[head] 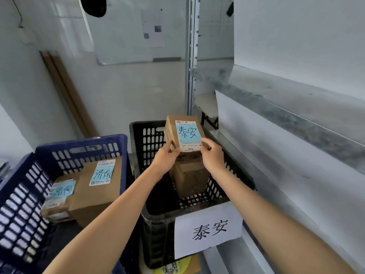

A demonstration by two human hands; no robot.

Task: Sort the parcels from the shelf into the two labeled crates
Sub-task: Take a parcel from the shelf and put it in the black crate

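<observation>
I hold a small brown cardboard parcel [184,133] with a blue label reading 泰安 above the black crate [150,212]. My left hand [166,158] grips its lower left corner and my right hand [212,157] grips its lower right corner. A white sign [208,229] on the black crate's front also reads 泰安. Another brown box [190,181] stands inside that crate, beneath the held parcel. The blue crate [21,194] on the left holds two parcels with 济南 labels, a larger one [98,186] and a smaller one [59,198].
A grey metal shelf [296,123] runs along the right side, its upright post [190,76] behind the black crate. A whiteboard [128,32] hangs on the back wall. Brown boards [65,91] lean against the left wall. A yellow item [177,265] lies on the floor below the black crate.
</observation>
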